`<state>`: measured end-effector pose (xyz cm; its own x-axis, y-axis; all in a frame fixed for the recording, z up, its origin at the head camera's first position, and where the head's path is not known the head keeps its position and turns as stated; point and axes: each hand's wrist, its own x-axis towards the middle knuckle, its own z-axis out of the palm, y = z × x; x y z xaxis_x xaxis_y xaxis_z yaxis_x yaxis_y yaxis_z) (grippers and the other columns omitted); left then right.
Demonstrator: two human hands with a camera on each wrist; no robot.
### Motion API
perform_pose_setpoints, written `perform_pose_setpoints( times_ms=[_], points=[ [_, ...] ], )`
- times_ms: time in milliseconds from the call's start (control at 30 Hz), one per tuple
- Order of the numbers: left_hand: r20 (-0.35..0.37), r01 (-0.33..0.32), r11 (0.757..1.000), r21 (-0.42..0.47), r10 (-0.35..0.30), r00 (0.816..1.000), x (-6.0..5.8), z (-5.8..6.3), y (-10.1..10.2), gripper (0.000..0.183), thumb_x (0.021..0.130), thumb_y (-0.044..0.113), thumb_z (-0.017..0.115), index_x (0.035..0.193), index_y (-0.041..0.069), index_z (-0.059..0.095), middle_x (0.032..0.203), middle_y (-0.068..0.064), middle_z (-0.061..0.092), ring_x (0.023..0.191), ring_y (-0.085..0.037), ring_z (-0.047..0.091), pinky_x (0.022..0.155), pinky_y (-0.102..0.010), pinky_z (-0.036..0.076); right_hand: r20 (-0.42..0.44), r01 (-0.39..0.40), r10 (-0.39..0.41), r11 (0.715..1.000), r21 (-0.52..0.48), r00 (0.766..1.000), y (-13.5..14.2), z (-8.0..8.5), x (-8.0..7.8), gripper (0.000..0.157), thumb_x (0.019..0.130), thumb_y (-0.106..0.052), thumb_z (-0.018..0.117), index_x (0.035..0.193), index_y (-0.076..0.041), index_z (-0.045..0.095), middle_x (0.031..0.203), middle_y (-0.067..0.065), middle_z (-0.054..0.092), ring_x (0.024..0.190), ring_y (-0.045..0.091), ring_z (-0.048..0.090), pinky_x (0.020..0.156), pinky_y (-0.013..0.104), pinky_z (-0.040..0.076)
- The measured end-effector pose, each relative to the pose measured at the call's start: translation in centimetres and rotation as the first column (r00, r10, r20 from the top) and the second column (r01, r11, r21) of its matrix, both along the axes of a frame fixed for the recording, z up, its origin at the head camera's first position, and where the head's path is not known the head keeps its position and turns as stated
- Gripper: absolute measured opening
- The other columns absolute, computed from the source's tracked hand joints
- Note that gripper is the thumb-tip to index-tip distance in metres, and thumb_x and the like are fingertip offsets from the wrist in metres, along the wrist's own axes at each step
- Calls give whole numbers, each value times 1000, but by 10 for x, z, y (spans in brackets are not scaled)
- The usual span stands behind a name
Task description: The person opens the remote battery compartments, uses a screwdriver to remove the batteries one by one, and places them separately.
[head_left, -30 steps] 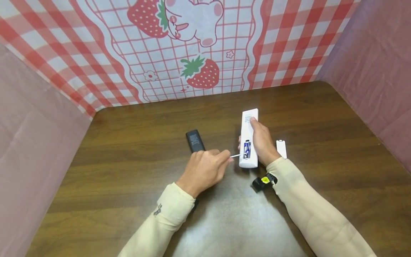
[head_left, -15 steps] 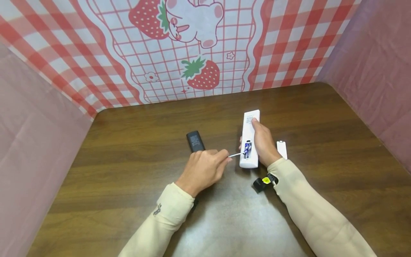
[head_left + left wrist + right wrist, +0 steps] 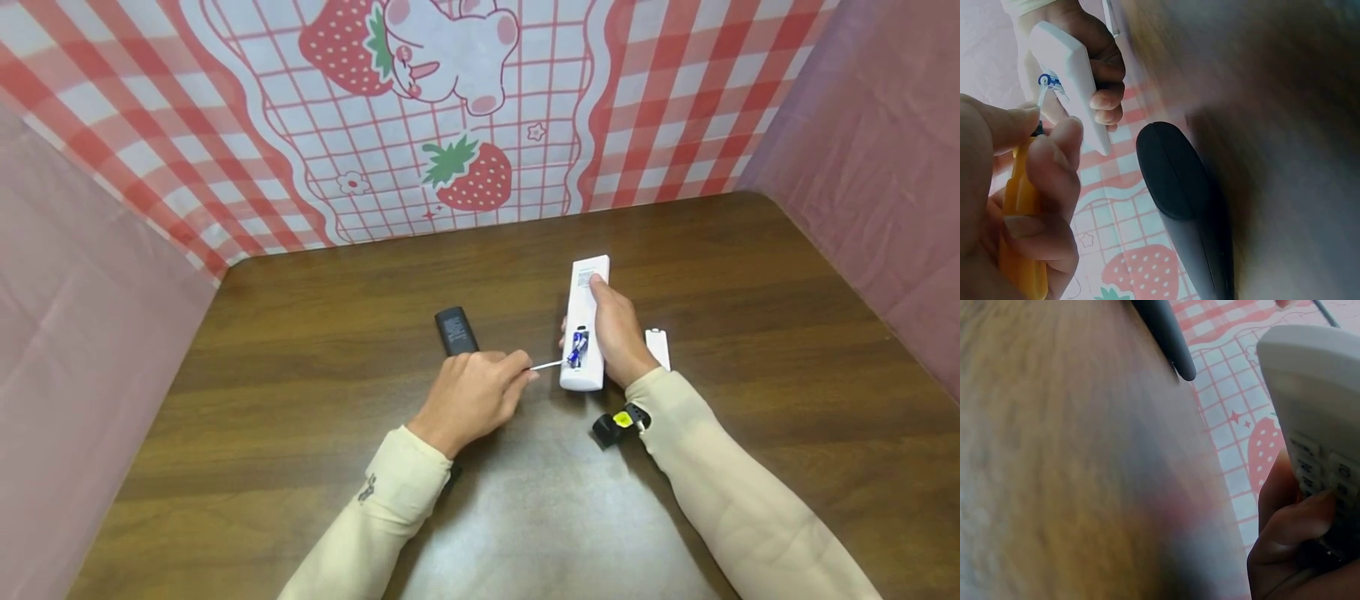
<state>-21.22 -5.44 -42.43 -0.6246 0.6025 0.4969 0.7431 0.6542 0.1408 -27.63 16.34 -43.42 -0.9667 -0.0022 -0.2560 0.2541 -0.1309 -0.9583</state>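
Note:
My right hand grips a white remote control, back face up, its battery compartment uncovered. Inside are blue batteries, one lying aslant with its near end raised. My left hand holds a screwdriver by its orange handle. The thin metal shaft reaches into the compartment, its tip right at the raised battery end. In the right wrist view the remote's buttons face down, with fingers curled round its underside.
A black remote-like device lies on the wooden table, just beyond my left hand. The white battery cover rests to the right of my right wrist, partly hidden. A checked strawberry cloth hangs behind the table.
The screwdriver shaft has drawn back slightly to the left, and one battery has gone from lying in line to tilting across the compartment. The remote has shifted a little to the right.

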Motion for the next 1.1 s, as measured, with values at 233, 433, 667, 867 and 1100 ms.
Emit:
perform_pose_setpoints(
  times_ms=[233,433,667,867,1100],
  points=[
    [26,-5,999,-36,6,1000,-2,0,2,15,97,26,67,86,17,62,63,10,57,56,-9,57,50,-34,47,-2,24,-24,999,-42,1000,1,2,-1,49,106,-54,32,113,-7,47,75,8,60,58,20,64,57,35,55],
    [29,-55,994,-96,58,998,-4,1,0,21,98,30,65,82,17,58,63,9,56,56,-12,58,50,-36,46,4,-1,1,1000,11,1000,1,1,0,53,105,-57,31,117,-8,46,83,11,60,62,21,65,60,36,56],
    [30,-58,990,-129,62,998,-7,3,-2,21,98,30,65,83,17,59,64,9,58,56,-13,59,49,-36,47,7,-9,9,1000,-2,1000,-1,1,0,53,105,-57,31,116,-7,47,83,13,61,61,21,64,60,37,56],
    [52,-58,979,-197,69,996,-11,6,-3,18,98,29,64,85,18,61,68,7,63,57,-13,60,49,-36,48,15,-14,14,1000,19,1000,-1,2,0,52,105,-57,32,118,-8,46,87,15,60,61,22,65,60,38,56],
    [102,-56,961,-271,86,991,-14,6,0,16,99,31,63,89,18,64,71,5,65,57,-14,60,51,-37,49,5,-25,25,999,46,1000,0,1,0,54,105,-57,31,122,-8,45,89,15,60,63,22,66,61,38,57]
  ],
)
